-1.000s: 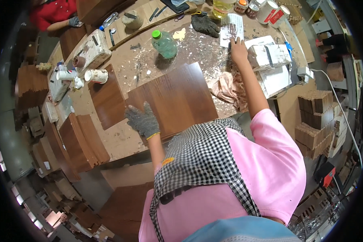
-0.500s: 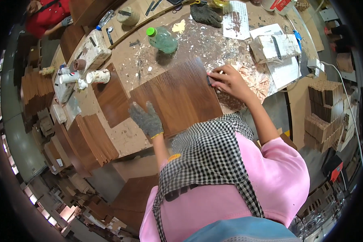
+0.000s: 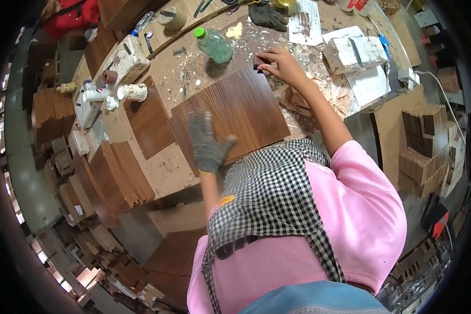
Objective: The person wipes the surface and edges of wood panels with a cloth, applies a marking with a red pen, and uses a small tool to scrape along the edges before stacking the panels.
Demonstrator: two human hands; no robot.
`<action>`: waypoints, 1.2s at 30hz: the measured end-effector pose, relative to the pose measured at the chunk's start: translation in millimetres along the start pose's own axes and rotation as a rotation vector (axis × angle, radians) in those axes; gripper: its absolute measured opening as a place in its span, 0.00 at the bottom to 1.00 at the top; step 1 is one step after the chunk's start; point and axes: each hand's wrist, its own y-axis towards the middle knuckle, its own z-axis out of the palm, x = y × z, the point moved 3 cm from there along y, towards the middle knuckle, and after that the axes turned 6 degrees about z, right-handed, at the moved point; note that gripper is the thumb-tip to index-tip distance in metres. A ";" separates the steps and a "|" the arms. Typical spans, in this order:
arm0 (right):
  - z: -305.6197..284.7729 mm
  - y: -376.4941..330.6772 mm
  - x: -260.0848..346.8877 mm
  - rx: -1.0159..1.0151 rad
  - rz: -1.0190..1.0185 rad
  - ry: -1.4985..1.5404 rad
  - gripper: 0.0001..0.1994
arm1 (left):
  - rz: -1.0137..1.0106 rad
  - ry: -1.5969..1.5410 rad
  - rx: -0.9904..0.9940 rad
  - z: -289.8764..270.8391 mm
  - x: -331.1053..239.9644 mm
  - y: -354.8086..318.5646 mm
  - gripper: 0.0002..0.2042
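Observation:
A brown wood-grain panel lies on the worktable in front of me. My left hand, in a grey knitted glove, is over the panel's left part, its fingers stretched out and thumb apart, slightly blurred. It holds nothing. My bare right hand pinches a small dark block at the panel's far right corner. The block's lower end is black and its upper part brownish. Whether it touches the panel's edge, I cannot tell.
Another brown panel lies to the left, beyond it a stack of panels. A green-capped bottle stands past the panel. White tubs, a spare glove, paper sheets, a wrapped white block and crumpled paper surround it.
My right hand has moved away from me and left, from the panel's right edge to its far corner, with the block. My left hand has shifted right, further onto the panel.

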 end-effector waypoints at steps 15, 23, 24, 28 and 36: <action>-68.4 -212.6 71.3 0.298 0.042 0.086 0.20 | 0.344 0.081 0.208 16.4 -26.7 -16.0 0.60; -64.6 -199.9 93.1 0.020 0.109 0.068 0.23 | 0.196 -0.141 0.059 3.8 4.6 -8.3 0.44; -63.0 -199.2 96.3 0.010 0.084 0.047 0.23 | 0.166 0.029 -0.008 -3.5 24.5 -3.5 0.42; -49.8 -208.1 102.6 0.041 0.033 -0.082 0.23 | -0.247 0.226 -0.026 -17.4 112.9 -1.3 0.42; 23.1 -187.6 144.2 0.268 -0.480 0.078 0.17 | -0.332 -0.198 -0.072 0.9 141.3 -3.5 0.43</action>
